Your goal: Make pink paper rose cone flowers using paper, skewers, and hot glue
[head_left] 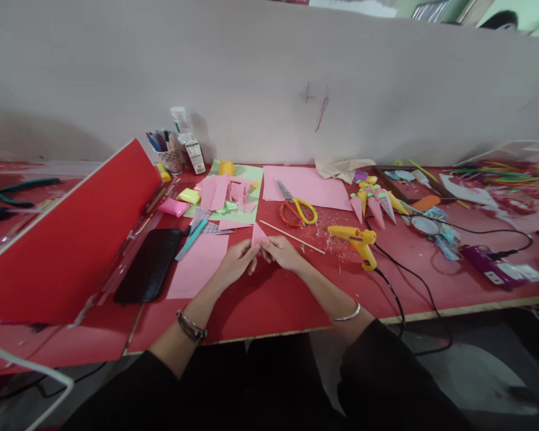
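Note:
A small pink paper cone (259, 234), its point upward, is held between both hands above the red table. My left hand (237, 261) is closed on its left side, thumb against the paper. From the right, my right hand (284, 252) pinches the same cone low down; some fingertips are hidden behind it. Just beyond the hands lies a thin wooden stick (291, 237). Scissors (299, 206) with red and yellow handles rest farther back, blades partly apart. A yellow glue gun (357, 241) lies to the right, its nozzle pointing left.
A black phone (148, 266) and pink sheet (197, 269) lie left. A red board (81, 239) leans there. Behind are paper scraps (215, 191), a pen cup (168, 158) and a bottle (191, 143). Small finished cones (375, 209) sit right, near a purple power strip (489, 268) and cables.

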### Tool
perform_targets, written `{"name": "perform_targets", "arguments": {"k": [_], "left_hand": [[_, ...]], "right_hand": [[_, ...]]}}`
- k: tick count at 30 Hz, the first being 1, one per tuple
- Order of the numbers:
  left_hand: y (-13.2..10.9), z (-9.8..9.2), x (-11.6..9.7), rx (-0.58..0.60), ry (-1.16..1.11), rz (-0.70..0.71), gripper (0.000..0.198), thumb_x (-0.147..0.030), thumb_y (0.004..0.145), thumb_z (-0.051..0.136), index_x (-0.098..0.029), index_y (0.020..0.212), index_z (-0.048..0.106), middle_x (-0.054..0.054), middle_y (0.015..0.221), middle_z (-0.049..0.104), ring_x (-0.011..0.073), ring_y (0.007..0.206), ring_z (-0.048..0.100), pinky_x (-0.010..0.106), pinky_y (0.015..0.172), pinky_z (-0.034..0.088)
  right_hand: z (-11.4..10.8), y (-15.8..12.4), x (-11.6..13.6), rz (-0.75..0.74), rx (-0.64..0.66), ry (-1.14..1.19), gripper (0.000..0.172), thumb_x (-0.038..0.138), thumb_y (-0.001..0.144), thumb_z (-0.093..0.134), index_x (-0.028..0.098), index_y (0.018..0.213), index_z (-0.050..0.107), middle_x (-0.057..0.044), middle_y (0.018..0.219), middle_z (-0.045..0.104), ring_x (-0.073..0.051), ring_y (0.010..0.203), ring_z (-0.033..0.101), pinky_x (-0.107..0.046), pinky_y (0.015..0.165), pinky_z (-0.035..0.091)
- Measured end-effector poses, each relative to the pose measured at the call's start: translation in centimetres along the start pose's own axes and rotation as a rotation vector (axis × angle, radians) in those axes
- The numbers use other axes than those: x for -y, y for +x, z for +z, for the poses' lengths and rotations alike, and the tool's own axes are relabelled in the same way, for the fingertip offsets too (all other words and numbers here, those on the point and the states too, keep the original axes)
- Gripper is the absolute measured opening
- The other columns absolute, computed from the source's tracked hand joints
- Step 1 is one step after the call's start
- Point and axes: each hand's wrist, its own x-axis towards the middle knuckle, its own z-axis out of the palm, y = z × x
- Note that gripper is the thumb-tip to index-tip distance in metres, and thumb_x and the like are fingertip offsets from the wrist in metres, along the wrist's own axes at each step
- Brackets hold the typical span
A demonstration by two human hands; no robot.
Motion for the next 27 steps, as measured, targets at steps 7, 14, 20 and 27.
{"name": "perform_targets", "arguments": {"k": [7,14,20,27], "left_hand": [[-0.1,-0.2,-0.2,-0.034,0.004,-0.010,0.026,-0.041,0.077,0.036,-0.019,0.064,0.041,-0.012,0.031,0.034,0.0059,0.027,0.031,0.017,0.033,0.024],[-0.1,-0.2,-0.3,0.000,0.007,-0.013,0.030,-0.045,0.076,0.033,-0.019,0.065,0.042,-0.011,0.031,0.034,0.0069,0.025,0.029,0.018,0.033,0.026],[0.2,-0.3,-0.4,-0.171,0.056,0.046,0.026,-0.040,0.072,0.040,-0.018,0.058,0.043,-0.005,0.049,0.046,0.0096,0.048,0.044,0.021,0.050,0.036],[0.2,-0.1,-0.4,-0.362,0.136,0.071,0.025,-0.034,0.075,0.040,-0.019,0.054,0.039,-0.005,0.049,0.040,0.0107,0.050,0.039,0.023,0.053,0.031]], "right_hand": [[0.4,-0.3,0.2,-0.001,-0.005,-0.023,0.055,0.059,0.079,0.025,0.018,0.046,0.042,0.004,0.038,0.041,-0.006,0.036,0.036,-0.020,0.042,0.030],[0.2,-0.2,0.2,-0.004,0.007,-0.045,0.057,0.060,0.080,0.021,0.018,0.047,0.042,0.003,0.041,0.041,-0.006,0.039,0.038,-0.020,0.043,0.031],[0.2,-0.4,0.5,-0.013,0.086,-0.095,0.060,0.064,0.078,0.024,0.017,0.046,0.043,0.003,0.041,0.042,-0.006,0.039,0.038,-0.020,0.044,0.031],[1.2,-0.6,0.6,0.005,0.214,-0.105,0.060,0.066,0.076,0.028,0.017,0.046,0.043,0.004,0.039,0.041,-0.005,0.037,0.039,-0.018,0.043,0.031]]}}
